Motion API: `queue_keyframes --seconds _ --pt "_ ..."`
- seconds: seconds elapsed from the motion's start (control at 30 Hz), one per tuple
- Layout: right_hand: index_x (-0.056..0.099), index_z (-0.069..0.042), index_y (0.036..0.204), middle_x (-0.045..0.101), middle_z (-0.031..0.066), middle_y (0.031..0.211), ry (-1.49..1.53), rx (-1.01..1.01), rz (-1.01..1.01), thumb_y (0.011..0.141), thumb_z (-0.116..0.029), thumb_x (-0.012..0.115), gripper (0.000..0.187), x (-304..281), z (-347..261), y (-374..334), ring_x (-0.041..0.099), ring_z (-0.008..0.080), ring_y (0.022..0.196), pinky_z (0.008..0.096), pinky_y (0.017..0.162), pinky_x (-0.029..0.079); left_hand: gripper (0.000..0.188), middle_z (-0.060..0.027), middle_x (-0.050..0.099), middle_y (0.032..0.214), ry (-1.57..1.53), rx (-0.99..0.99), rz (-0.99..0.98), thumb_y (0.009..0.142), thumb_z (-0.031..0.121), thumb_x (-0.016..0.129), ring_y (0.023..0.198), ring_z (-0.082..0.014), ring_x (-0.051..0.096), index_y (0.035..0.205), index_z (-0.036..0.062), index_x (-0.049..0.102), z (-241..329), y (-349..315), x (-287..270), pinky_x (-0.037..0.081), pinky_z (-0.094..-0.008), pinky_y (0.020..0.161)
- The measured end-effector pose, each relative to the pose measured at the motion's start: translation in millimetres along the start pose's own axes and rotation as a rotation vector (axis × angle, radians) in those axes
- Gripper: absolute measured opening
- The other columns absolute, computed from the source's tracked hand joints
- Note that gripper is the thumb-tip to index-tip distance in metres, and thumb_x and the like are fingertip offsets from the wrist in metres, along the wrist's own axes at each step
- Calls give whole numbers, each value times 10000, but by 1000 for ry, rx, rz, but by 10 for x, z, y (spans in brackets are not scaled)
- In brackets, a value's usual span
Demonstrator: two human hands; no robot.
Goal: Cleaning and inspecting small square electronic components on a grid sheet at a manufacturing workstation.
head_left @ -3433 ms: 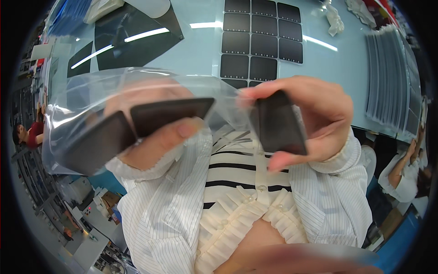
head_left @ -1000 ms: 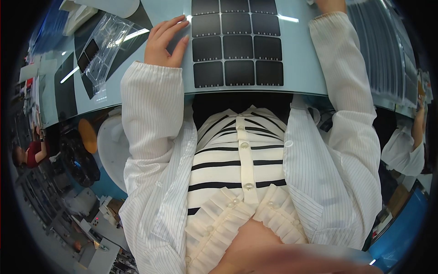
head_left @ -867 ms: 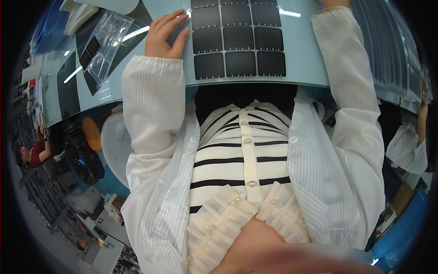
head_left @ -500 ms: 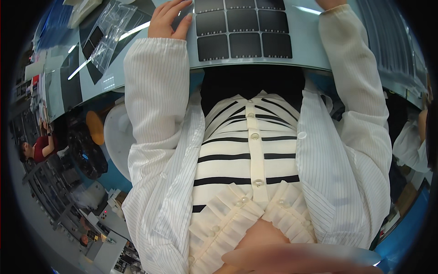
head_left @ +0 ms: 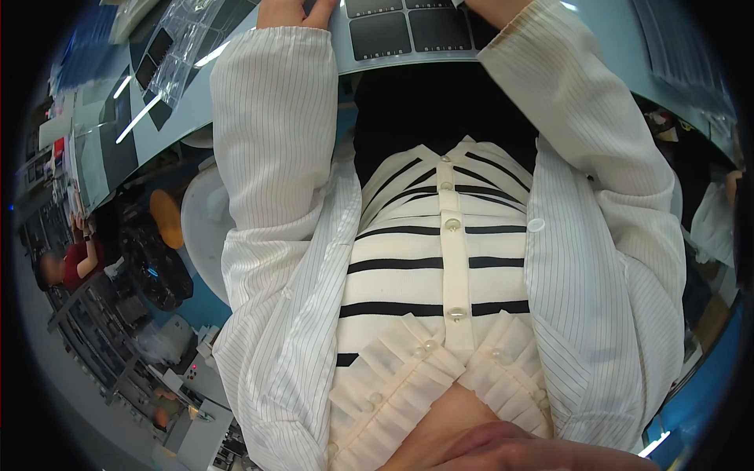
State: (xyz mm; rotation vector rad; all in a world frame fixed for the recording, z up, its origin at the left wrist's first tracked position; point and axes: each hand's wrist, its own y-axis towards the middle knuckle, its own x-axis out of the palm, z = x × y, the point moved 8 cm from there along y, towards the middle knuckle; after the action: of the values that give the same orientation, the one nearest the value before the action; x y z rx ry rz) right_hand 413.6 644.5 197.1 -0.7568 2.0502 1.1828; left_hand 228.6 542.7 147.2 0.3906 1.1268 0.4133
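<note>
A sheet of black rectangular pieces with pale borders (head_left: 380, 37) lies on the glass-topped table near its front edge. Beside its left side is my left hand (head_left: 292, 13), cut off by the top of the picture; part of the thumb shows, but the fingertips are out of sight. My right hand (head_left: 496, 9) is over the right part of the sheet, and its sleeve covers some of the black pieces. A small whitish bit shows by its fingers at the top edge, too little to name. Whether either hand grips anything is hidden.
Clear plastic sleeves with black pieces (head_left: 179, 59) lie on the table at the left. Stacked clear plastic sheets (head_left: 682, 59) stand at the far right. A black plastic bag (head_left: 157, 263) and a white chair (head_left: 206, 228) are left below the table. Another person in red (head_left: 78, 263) is far left.
My right hand has moved left, from beside the sheet to over its right part. The sheet and my left hand sit higher in the picture, more cut off by the top edge.
</note>
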Motion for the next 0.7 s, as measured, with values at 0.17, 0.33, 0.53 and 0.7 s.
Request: queue_keyframes --seconds 0.17,0.33,0.53,0.7 --pt "650 -60 959 597 119 904 232 -191 -179 780 -139 690 199 242 -730 -269 645 338 761 397 670 533 404 -172 578 1296 6 7 30 832 163 638 1212 -357 510 1208 14 616 -80 -63 -49 393 -411 1042" --pt "668 -45 863 604 114 856 77 62 61 765 -118 681 123 30 -158 -23 639 326 772 393 694 530 404 -170 583 1290 24 -34 24 835 172 642 1205 -354 517 1211 27 620 -66 64 -66 397 -405 1038" --pt "666 -51 872 598 115 876 137 -105 -40 811 -138 651 108 267 -419 -64 646 324 770 386 669 531 399 -167 587 1283 21 8 36 834 171 645 1199 -350 523 1206 29 624 -193 106 63 402 -400 1033" --pt "643 -39 855 588 120 874 175 -104 -56 816 -138 643 106 342 -511 -47 639 340 758 394 664 533 397 -168 592 1275 -4 -29 56 826 161 652 1194 -348 527 1198 26 627 -199 209 33 410 -395 1024"
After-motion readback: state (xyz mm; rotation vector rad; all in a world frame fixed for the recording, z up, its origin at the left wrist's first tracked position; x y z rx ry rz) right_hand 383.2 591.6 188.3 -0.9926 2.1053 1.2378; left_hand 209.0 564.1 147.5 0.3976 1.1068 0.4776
